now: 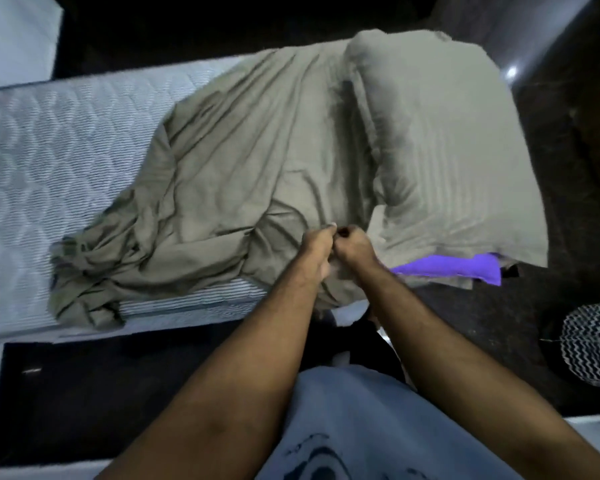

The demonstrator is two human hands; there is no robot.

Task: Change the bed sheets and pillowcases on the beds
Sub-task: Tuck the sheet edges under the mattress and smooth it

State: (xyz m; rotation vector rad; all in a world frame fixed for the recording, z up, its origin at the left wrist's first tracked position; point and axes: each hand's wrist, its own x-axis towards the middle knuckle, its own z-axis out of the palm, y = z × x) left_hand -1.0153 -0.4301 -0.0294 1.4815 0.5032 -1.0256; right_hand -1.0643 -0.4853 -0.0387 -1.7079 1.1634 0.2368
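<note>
Hands, our left point(316, 245) and right point(355, 245), pinch one olive sheet point(243, 174) (crumpled) on one mattress point(49, 150), beside one pillow point(440, 150) and one purple cloth point(465, 268).

The room is dim, and the floor point(551, 202) and far background fall almost to black. Cool light brightens the mattress point(49, 150) and the grey-green sheet point(250, 161), whose folds hold soft shadows. A small glare spot shines at upper right. The whole picture is soft and slightly smeared, and wide-angle distortion bends the bed's edges near the frame borders.
</note>
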